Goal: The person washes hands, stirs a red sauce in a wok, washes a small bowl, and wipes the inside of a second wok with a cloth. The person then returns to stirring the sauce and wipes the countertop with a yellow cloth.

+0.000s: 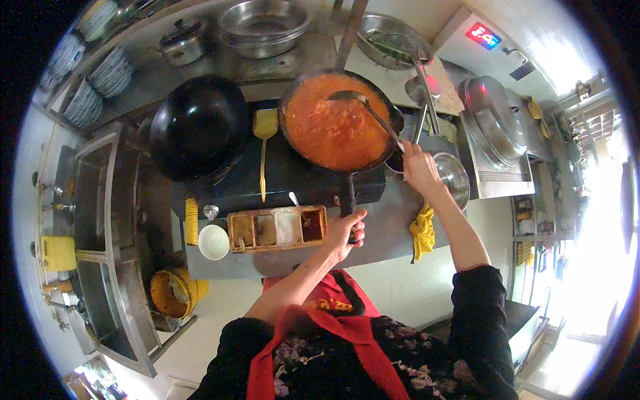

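Observation:
My left hand (346, 234) is closed around the dark handle of a wok (350, 192). Orange-red sauce with small lumps (332, 127) fills most of this wok. In my right hand (419, 166) is the handle of a metal ladle (357, 96), whose bowl rests at the sauce near the wok's upper part. Left of the wok lies a yellow-toned spatula (265, 130) on the black stove. A seasoning tray (277, 247) with several compartments and a spoon in it is beside my left hand, next to a white bowl (214, 242).
An empty black wok (197, 125) stands at the left. A yellow cloth (423, 232) hangs below my right forearm, near a steel bowl (452, 180). Further right is a lidded steel pot (495, 117). A steel basin of greens (390, 40) and stacked steel basins (265, 25) stand behind.

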The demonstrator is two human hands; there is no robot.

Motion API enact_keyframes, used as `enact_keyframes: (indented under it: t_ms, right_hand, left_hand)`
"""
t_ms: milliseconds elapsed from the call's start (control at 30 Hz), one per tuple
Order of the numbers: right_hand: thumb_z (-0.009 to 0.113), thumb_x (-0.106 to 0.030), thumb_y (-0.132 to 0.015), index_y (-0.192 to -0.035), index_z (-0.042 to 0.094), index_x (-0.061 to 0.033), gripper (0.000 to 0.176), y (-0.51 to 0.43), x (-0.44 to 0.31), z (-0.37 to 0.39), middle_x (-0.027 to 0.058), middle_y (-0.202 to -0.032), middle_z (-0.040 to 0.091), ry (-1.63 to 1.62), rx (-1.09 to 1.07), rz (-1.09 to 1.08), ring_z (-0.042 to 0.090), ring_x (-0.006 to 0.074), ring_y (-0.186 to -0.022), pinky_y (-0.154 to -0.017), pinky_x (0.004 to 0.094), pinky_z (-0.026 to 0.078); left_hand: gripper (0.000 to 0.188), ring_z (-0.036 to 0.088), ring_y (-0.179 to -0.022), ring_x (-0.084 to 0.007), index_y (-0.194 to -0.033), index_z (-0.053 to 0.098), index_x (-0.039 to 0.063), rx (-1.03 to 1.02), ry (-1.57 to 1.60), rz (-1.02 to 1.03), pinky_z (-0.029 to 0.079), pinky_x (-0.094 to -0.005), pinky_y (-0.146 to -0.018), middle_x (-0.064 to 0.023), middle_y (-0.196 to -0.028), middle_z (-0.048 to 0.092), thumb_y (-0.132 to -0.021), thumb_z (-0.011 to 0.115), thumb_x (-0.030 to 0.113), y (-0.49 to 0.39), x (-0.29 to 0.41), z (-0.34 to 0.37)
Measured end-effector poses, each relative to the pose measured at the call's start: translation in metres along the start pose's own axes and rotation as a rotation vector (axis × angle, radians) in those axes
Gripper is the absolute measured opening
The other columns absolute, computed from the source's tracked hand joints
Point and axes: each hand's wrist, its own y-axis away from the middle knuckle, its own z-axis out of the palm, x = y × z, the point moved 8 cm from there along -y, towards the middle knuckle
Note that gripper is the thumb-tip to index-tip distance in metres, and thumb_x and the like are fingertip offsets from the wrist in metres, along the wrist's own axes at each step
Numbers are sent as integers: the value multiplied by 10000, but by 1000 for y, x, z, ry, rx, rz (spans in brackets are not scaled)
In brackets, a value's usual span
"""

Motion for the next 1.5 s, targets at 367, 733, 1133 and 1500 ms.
enact_keyframes:
  t_ms: [367,733,1133,1500]
  right_hand:
    - [539,-7,-736,-798,574,43,86,-6,52,-14,218,-708,619,-125,-37,69,624,380,-627,-559,464,515]
    - [565,-59,-839,-663,519,43,208,55,-55,13,66,-532,463,-1554,-426,846,378,120,-357,-316,280,215]
    - [577,-96,-780,-723,576,47,153,-5,-49,-18,142,-601,583,-857,-168,477,582,258,-468,-385,391,434]
    - [582,-68,-702,-779,615,54,148,-66,-46,14,293,-840,616,-135,-153,109,619,436,-822,-711,485,513]
  left_hand:
    - [198,468,-483,-101,-821,552,99,-22,8,-11,374,-279,-432,25,-613,493,-799,700,230,0,0,-3]
    - [151,487,-496,-100,-843,576,95,-22,-38,-55,400,-284,-445,23,-626,510,-813,661,217,-3,-2,-7]
    - [148,477,-506,-101,-839,564,137,-4,-60,-50,402,-290,-458,29,-636,508,-830,659,250,-1,-2,-8]
    - [137,479,-506,-99,-884,554,132,-39,-70,-46,409,-288,-455,36,-633,498,-848,640,233,-6,-4,-10]
